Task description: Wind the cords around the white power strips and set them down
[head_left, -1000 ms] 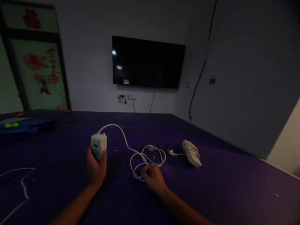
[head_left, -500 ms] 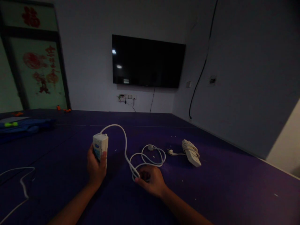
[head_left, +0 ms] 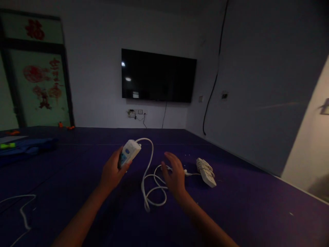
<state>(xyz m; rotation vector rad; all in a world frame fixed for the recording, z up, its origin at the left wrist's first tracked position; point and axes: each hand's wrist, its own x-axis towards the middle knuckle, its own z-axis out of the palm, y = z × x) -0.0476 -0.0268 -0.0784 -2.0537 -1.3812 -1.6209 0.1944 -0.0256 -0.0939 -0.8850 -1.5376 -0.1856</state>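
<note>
My left hand point(head_left: 113, 171) is closed around a white power strip point(head_left: 131, 151), raised above the purple surface and tilted to the right. A white cord point(head_left: 151, 154) arcs out of the strip's far end and falls into loose loops on the surface. Over the right side of those loops is my right hand point(head_left: 174, 173), its fingers apart and nothing in them. It covers part of the cord, and the cord's plug is not visible. To its right lies a second white power strip point(head_left: 206, 172) with its own cord wound around it and its plug point(head_left: 187, 173) sticking out leftward.
Another white cord point(head_left: 24, 212) lies at the left. Blue cloth point(head_left: 36, 146) with a yellow-green item point(head_left: 7, 145) rests farther back. A television point(head_left: 158, 76) hangs on the far wall above sockets point(head_left: 136, 112). A black cable point(head_left: 212, 91) hangs down the right wall.
My right hand has let go of the cord and moved up and right, its fingers spreading. My left hand has shifted right, tilting the power strip. The view has also shifted slightly.
</note>
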